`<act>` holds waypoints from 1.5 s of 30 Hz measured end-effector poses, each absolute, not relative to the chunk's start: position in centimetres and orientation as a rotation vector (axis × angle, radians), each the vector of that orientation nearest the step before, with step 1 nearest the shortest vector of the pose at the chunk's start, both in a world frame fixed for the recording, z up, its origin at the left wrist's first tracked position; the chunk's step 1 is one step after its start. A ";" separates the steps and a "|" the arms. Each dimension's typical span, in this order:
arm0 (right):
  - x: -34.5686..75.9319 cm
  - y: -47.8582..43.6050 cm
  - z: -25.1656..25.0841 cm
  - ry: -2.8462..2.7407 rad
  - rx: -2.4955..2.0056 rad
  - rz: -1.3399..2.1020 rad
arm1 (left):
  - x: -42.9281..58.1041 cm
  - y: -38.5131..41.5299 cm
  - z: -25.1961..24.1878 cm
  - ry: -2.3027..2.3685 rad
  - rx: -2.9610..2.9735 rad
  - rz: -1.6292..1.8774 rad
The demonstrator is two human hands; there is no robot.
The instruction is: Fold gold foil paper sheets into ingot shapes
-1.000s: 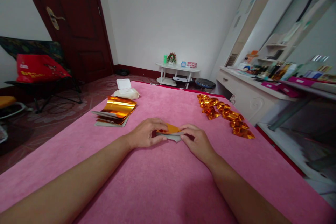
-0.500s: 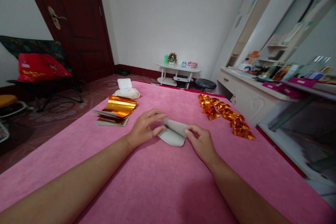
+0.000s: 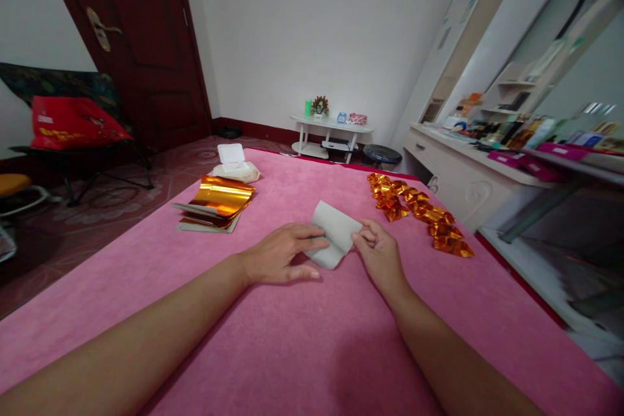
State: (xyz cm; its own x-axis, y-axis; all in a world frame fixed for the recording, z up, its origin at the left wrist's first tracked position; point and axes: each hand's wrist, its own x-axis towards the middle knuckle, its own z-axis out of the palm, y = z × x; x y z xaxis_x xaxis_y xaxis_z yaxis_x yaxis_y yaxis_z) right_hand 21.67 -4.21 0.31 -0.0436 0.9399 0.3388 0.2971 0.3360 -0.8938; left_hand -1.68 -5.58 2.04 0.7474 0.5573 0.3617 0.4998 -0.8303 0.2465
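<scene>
Work was judged to be partly done. A row of folded gold pieces [image 3: 419, 211] lay finished at 2 o'clock from the hands. A stack of gold foil sheets [image 3: 217, 200], still flat, waited at 10 o'clock. 1 sheet [image 3: 335, 233] was in hand near the middle of the pink surface [image 3: 302, 344], with its pale grey back shown and its top edge lifted toward 12 o'clock. Only a soft curl could be seen in it, and no finished shape.

The sheet's edge at 3 o'clock was pinched between the closed fingers of the right hand [image 3: 381, 257]. The left hand [image 3: 277, 255] was laid low at 9 o'clock, its fingers [image 3: 307, 234] stretched out and resting against the sheet rather than closed round it.

Compared with 0.5 s ago, the sheet had been raised off the surface and tipped up, where it had lain lower and flatter. The left hand had been lowered and drawn slightly toward 6 o'clock. At 1.0 s ago a gold face had been visible between both hands; now only the grey side was shown.
</scene>
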 end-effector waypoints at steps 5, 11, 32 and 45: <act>22.6 -3.4 -0.5 -1.692 -1.295 0.429 | -1.9 -5.6 1.5 0.885 2.798 0.561; 22.3 -4.3 0.4 -2.010 -1.266 0.019 | -1.8 -5.6 1.5 0.881 2.814 0.618; 21.9 -3.5 0.1 -1.928 -0.996 0.688 | -1.9 -3.4 0.1 0.895 2.685 1.067; 22.2 -3.0 0.2 -1.785 -0.947 0.878 | -2.5 -4.6 2.0 0.823 2.642 1.203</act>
